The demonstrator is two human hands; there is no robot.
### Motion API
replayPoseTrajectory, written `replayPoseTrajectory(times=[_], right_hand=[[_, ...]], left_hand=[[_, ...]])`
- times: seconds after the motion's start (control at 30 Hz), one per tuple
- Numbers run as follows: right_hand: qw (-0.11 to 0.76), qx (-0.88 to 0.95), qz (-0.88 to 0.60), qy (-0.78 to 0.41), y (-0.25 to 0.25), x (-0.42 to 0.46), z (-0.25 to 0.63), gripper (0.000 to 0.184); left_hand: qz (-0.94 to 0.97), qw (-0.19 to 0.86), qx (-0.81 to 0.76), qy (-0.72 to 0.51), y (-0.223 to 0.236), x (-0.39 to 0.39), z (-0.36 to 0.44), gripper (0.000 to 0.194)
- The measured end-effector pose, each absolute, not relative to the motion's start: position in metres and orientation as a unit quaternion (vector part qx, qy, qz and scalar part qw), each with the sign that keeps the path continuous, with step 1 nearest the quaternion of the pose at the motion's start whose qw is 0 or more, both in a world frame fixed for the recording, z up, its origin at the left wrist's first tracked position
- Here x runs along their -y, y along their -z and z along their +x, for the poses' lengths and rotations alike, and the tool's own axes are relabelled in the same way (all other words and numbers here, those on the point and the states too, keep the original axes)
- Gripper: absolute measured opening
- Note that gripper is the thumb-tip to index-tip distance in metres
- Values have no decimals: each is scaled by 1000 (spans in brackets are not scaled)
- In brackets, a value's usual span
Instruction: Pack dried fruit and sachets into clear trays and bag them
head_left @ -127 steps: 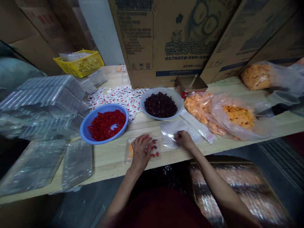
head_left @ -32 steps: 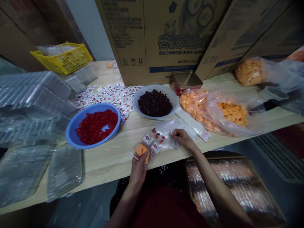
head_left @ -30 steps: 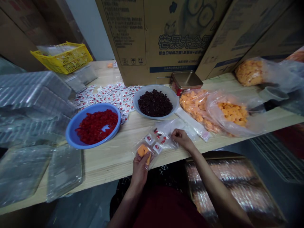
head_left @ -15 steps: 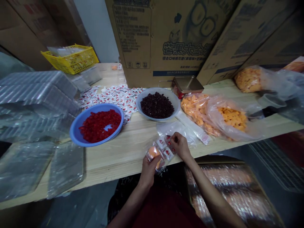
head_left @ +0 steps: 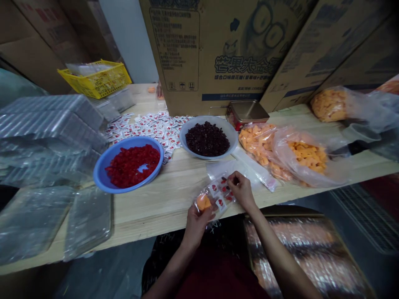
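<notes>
A clear plastic tray [head_left: 214,200] is tilted at the table's front edge, its near left end gripped by my left hand [head_left: 197,222]. Inside it lie orange candy pieces [head_left: 203,202], white printed sachets [head_left: 220,203] and several small red and dark pieces. Thumb and fingers of my right hand [head_left: 242,191] are pinched together at the tray's far right end, on what looks like the edge of a clear bag; its outline is hard to make out. Flat clear plastic bags [head_left: 254,179] lie just behind.
A blue basin [head_left: 97,169] of red pieces and a pale bowl [head_left: 232,149] of dark pieces stand behind. Printed sachets [head_left: 149,124] are heaped between them. Orange candy bags [head_left: 307,155] lie right, stacked clear trays [head_left: 46,124] left. Another person's hand [head_left: 159,90] shows beside the carton [head_left: 224,50].
The tray has gone from flat on the table into my left hand's grip and moved right, up to my right hand. Another person's hand has appeared beside the carton.
</notes>
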State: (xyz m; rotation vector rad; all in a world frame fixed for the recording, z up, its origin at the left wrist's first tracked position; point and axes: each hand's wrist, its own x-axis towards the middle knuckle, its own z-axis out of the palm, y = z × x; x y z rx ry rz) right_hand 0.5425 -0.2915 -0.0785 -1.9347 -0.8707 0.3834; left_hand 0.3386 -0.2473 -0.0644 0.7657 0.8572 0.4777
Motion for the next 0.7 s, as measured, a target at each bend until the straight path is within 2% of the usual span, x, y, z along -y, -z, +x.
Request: replayPoseTrajectory(times=[0.13, 0.27, 0.47, 0.6, 0.7], right_hand=[[489, 325, -798, -139, 78, 299, 544, 7], [499, 294, -805, -130, 81, 298, 546, 16], [492, 323, -793, -157, 84, 296, 538, 19], [461, 358, -797, -159, 86, 310, 531, 12], [380, 400, -832, -64, 90, 324, 533, 15]], left_hand=[[379, 803, -402, -222, 68, 252, 337, 48], [389, 803, -402, -205, 74, 257, 334, 50], [375, 807, -399, -218, 73, 260, 338, 49], [328, 821, -400, -240, 72, 255, 344, 50], [310, 832, -398, -229, 71, 251, 349, 53]])
